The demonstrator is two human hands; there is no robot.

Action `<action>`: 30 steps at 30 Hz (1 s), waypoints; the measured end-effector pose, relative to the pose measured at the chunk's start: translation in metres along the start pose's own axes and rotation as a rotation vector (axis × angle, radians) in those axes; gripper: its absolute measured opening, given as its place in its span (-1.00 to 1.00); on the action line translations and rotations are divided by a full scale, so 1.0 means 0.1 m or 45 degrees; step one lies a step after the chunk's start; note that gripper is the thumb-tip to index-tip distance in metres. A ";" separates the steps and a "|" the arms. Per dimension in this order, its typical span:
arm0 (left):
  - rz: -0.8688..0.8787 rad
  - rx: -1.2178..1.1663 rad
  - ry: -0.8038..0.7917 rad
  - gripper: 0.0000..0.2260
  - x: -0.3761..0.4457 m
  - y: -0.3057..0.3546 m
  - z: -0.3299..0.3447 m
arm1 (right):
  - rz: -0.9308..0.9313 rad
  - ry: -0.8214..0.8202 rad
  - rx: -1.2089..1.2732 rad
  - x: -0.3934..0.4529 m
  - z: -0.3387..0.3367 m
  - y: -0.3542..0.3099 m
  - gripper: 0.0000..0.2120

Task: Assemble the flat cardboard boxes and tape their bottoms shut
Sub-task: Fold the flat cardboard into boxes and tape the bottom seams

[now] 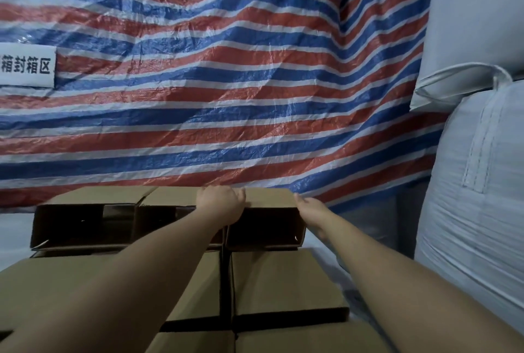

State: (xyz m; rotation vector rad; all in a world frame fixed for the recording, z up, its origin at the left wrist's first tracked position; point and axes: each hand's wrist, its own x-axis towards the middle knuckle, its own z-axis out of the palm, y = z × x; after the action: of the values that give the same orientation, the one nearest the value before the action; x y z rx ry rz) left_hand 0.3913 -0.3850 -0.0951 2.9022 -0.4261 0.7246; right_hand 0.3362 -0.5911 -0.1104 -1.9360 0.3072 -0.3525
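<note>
Head view: striped tarp (215, 92) hangs behind; white bulk bags (476, 154) at right; stacked boxes (283, 279) in front; top-row right box (269, 211) lies open-side toward camera. Left hand (221, 205) lies over its top edge, fingers curled on it; right hand (312, 213) flat against its side. Judged light, stiff, crushable; hold by edges.

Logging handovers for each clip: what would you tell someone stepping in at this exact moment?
Left hand: rests on top of the far right box, fingers curled over its front edge.
Right hand: flat against that box's right side.
The box lies on its side in the far row, open end facing you, beside two other boxes.
More boxes are stacked nearer.
No tape or flat cardboard in view.
Left: settle this box in line; taped bottoms cannot be checked from here.
</note>
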 end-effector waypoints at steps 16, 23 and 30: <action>0.137 -0.087 0.230 -0.68 -1.81 -0.66 -1.99 | -0.499 0.071 -0.433 -1.99 0.26 -1.35 -0.66; -0.038 0.038 0.258 -0.73 -2.99 -1.61 -2.52 | -0.648 -0.073 -0.488 -3.15 0.73 -1.55 -0.69; -0.508 0.363 -0.231 -0.46 -3.65 -2.53 -2.35 | -0.725 -0.260 -0.537 -3.79 1.19 -1.77 -0.63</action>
State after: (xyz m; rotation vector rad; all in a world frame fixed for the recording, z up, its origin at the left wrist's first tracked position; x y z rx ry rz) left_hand 0.0541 -0.0129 -0.0751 3.1780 0.2637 0.4949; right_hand 0.0415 -0.2821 -0.0281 -2.4392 -0.3427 -0.4801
